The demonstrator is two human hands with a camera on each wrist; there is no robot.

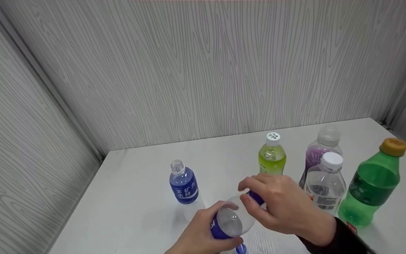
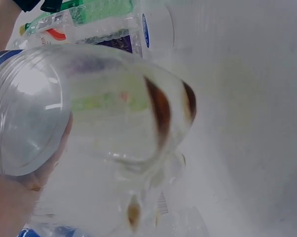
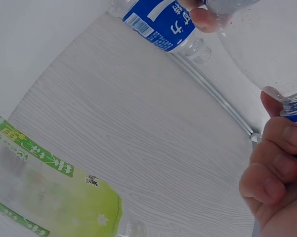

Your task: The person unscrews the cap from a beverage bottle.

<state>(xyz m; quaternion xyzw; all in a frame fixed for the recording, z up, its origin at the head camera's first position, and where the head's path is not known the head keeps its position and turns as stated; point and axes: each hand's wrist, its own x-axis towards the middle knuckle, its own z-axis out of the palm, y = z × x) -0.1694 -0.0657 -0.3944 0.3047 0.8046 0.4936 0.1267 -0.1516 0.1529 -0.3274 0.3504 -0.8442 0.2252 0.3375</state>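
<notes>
Gripping a clear blue-labelled bottle (image 1: 237,216) in the curled left hand (image 1: 205,230), forward of the table's back edge (image 1: 189,142); apparently pinching its half-hidden blue cap (image 1: 256,197) with the right hand (image 1: 281,205).

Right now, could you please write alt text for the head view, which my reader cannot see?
A person's left hand holds a clear blue-labelled bottle while the right hand grips its blue cap. On the white table, an uncapped bottle stands left; a yellow-green bottle, a purple bottle, a white-capped bottle and a green bottle stand right.
</notes>
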